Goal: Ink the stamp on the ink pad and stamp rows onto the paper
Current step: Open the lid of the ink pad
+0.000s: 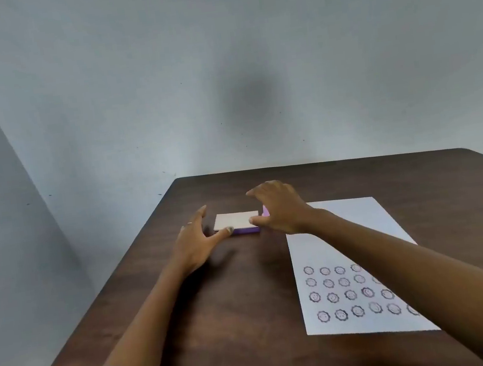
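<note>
I am observing both hands spread open-fingered, gripping nothing, the left hand (194,243) touching the closed ink pad (237,223) at its nine o'clock, the right hand (279,207) at three o'clock, stamped paper (362,259) beyond; steadying the base while lifting the lid seems advisable.

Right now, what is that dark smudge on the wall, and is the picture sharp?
Head view: the dark patch on the wall looks like a soft shadow, its source unseen; the stamped faces on the paper are slightly blurred; the table edges splay from the wide lens.
</note>
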Available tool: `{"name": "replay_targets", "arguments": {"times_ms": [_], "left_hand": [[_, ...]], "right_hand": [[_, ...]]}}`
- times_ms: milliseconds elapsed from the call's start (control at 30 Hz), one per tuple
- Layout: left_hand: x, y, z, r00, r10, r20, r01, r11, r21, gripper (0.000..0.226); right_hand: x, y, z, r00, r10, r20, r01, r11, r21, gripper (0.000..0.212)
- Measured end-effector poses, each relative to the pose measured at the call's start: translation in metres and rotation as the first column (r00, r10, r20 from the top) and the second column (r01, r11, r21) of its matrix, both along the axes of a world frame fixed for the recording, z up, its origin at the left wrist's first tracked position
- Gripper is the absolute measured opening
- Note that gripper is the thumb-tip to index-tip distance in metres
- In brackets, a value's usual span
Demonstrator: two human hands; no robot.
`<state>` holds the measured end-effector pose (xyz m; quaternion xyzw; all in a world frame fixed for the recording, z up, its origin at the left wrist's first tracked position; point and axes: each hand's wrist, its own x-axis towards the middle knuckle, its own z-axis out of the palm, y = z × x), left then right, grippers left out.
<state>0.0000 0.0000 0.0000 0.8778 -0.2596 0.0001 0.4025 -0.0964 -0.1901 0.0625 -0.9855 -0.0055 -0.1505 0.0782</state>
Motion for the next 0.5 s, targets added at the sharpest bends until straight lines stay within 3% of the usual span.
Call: {"name": "replay_targets", "arguments": {"times_ms": [67, 300, 500], "left_hand": [[0.004, 0.001, -0.001, 1.000, -0.017, -0.012, 0.017, 0.999, -0.033, 0.105], [0.009, 0.000, -0.004, 0.990, -0.068, 0.125, 0.045, 0.983, 0.176, 0.113], [0.010, 0.003, 0.000, 0.992, -0.090, 0.087, 0.071, 0.976, 0.207, 0.110]], "right_hand": [[0.014, 0.005, -0.001, 0.999, 0.037, -0.036, -0.040, 0.996, -0.075, 0.053], [0.044, 0.027, -0.009, 0.978, 0.078, -0.196, -0.107, 0.984, -0.142, 0.047], [0.047, 0.034, -0.015, 0.958, 0.081, -0.275, -0.081, 0.997, 0.011, 0.046]]}}
